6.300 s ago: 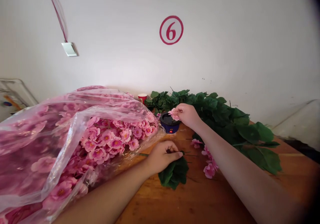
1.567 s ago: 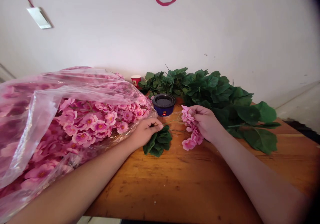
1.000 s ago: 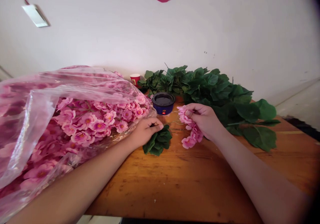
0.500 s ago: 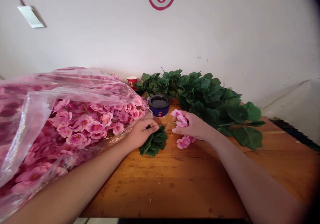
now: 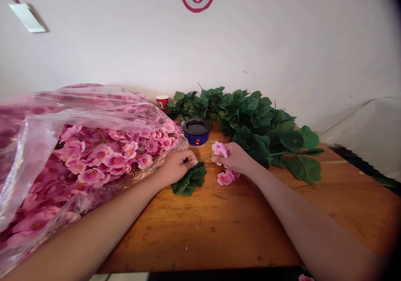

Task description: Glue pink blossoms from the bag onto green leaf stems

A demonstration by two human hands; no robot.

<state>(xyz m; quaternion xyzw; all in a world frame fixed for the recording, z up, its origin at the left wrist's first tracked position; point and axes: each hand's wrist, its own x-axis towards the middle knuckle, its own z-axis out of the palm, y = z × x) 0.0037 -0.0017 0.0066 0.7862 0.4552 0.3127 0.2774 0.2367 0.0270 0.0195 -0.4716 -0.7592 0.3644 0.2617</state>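
Observation:
My left hand (image 5: 177, 166) pinches a small bunch of green artificial leaves (image 5: 189, 180) at its stem, and the leaves hang down over the table. Across from it, my right hand (image 5: 233, 156) is closed round a sprig of pink artificial flowers (image 5: 228, 176), with blossoms showing above and below the fingers. Thin stems run through the gap between the two hands, close to each other. Just behind them stands a round blue pot (image 5: 196, 132) with a black top and a small red light on its front.
A clear plastic bag (image 5: 44, 126) full of pink flowers (image 5: 100, 155) covers the left side. Green leaf stems (image 5: 250, 113) are heaped at the back and right. A red paper cup (image 5: 162, 102) stands by the wall on the wooden table (image 5: 200, 231).
The view has shifted slightly, so everything lies a little further left. My right hand has closed more tightly on the flower sprig and come slightly nearer the left hand.

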